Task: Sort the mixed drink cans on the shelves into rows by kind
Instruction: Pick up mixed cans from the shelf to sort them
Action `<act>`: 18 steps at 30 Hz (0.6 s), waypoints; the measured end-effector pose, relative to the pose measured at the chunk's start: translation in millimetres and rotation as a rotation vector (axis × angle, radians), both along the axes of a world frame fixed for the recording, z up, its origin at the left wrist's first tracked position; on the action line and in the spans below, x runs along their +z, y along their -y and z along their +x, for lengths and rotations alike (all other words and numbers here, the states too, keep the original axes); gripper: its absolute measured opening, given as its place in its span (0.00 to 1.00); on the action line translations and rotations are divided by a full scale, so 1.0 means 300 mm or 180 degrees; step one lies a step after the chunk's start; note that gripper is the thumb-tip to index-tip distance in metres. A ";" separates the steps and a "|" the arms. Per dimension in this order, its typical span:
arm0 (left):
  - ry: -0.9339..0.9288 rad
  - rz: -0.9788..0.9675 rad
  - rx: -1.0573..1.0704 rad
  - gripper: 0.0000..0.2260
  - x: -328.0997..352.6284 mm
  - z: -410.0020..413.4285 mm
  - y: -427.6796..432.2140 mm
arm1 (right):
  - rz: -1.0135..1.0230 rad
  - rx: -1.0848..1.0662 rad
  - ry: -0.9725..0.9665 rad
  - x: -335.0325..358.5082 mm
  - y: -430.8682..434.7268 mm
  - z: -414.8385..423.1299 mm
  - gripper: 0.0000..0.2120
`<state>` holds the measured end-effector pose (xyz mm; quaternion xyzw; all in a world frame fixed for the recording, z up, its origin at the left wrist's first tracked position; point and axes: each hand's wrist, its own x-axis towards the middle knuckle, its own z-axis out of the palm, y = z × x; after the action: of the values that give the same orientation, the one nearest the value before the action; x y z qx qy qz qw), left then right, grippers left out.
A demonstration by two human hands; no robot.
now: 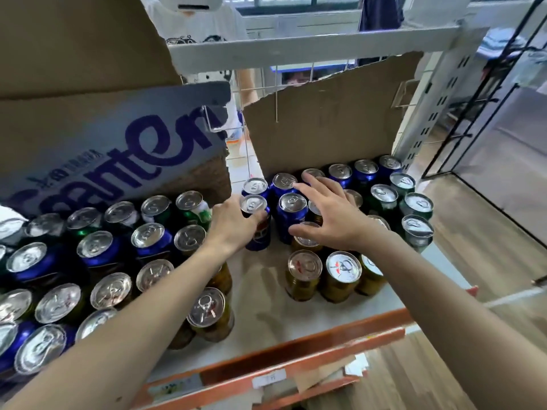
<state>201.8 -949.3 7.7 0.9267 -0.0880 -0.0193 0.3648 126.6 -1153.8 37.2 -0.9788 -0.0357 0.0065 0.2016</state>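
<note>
Gripping, head view: left grip [233,223] curled round side wall of blue aluminium drink can [258,236], standing mid-shelf on white shelf board [266,309], just beside other blue cans [291,216]. Right grip [331,223] wide, fingers spread, holding nothing, above gold-coloured can [306,247]. Held can probably full: heavyish, stiff, smooth, dents if squeezed. Best hold mid-body wrap. Roughly upright, long axis vertical, pull-tab lid up.

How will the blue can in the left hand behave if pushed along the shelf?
The blue can looks rigid, and its tab seems unopened, so probably full and heavy. Tall and narrow, it may tip if pushed high. The shelf looks smooth, so it likely slides.
</note>
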 end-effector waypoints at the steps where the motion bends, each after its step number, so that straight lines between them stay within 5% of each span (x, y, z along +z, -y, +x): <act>1: -0.0015 0.0032 -0.0059 0.21 -0.008 0.003 0.001 | 0.0006 -0.0011 0.0037 -0.004 -0.005 -0.006 0.42; 18: 0.0007 -0.0210 -0.0379 0.27 0.013 0.021 -0.051 | -0.0155 -0.0558 0.0069 -0.039 -0.079 -0.104 0.34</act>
<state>208.1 -933.9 11.6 0.9073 -0.1439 -0.0370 0.3933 95.4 -1129.9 25.3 -0.9828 0.0481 -0.0209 0.1771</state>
